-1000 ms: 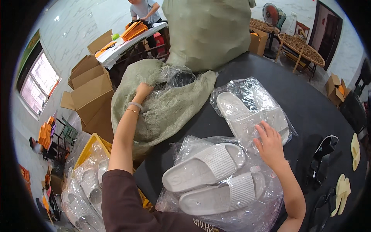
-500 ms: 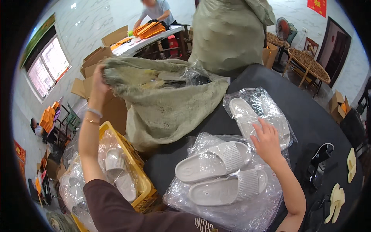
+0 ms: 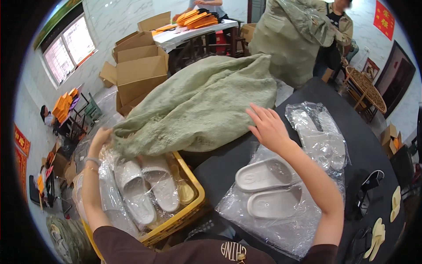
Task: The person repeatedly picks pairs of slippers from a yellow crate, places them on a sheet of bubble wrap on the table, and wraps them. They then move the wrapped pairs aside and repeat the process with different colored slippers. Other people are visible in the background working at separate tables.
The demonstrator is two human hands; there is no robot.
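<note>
My left hand point(image 3: 102, 135) is closed on the edge of a pale green woven sack point(image 3: 211, 105), which lies tilted across the table edge, its gripped end over a yellow crate point(image 3: 178, 221). What the sack holds is hidden. Fingers apart, my right hand point(image 3: 269, 127) is beside the sack's right part; I cannot tell whether it touches. Inside the crate are grey slide sandals point(image 3: 135, 193) in clear plastic. Below my right forearm, a pair of light grey slides point(image 3: 263, 177) rests on clear plastic bags point(image 3: 272, 229). Another bagged pair of slides point(image 3: 318, 134) lies to the right.
The black table point(image 3: 367, 149) also carries black sandals point(image 3: 367, 191) and cream slides point(image 3: 376, 237) at its right. Behind stand a tall full sack point(image 3: 285, 48) with a person point(image 3: 340, 26) beside it, and open cardboard boxes point(image 3: 143, 72). Another person works at a far table point(image 3: 193, 34).
My left hand has lowered the sack's edge toward the crate, turning its mouth out of sight. My right hand has left the bagged slides for the sack's side. A person now shows by the tall sack.
</note>
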